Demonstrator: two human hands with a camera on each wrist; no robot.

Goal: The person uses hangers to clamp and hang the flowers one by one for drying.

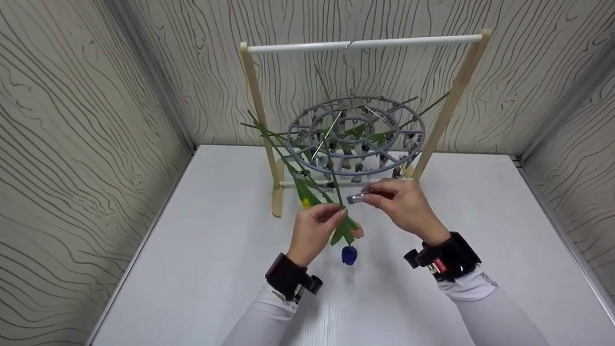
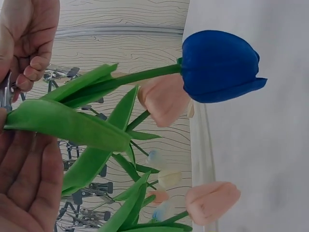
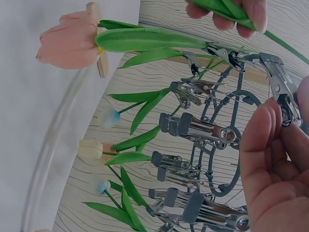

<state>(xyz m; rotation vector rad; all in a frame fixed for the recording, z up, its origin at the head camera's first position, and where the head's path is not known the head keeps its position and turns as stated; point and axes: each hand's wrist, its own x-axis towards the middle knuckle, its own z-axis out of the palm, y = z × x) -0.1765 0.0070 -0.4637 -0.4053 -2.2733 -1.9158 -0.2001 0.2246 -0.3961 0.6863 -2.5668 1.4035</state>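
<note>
My left hand (image 1: 312, 233) pinches the green stem of an artificial blue tulip (image 1: 349, 255), whose bloom hangs downward. Between the thumb and fingers of my right hand (image 1: 408, 204) is a metal clip (image 3: 277, 79) with grey tips. That clip sits just right of the blue tulip's stem, apart from it in the head view. Above both hands hangs a round grey clip hanger (image 1: 424, 133). A peach tulip (image 3: 67, 41) hangs upside down from one of its clips, close behind the blue one. In the left wrist view the blue bloom (image 2: 219, 66) is large and near.
The hanger hooks over the white rod (image 1: 307, 47) of a rack with wooden posts (image 1: 435, 115). Several other tulips hang from it, including a yellow one (image 1: 305, 203) and a cream one (image 3: 90, 149). Long stems stick out past the ring. A white table (image 1: 216, 269) lies below.
</note>
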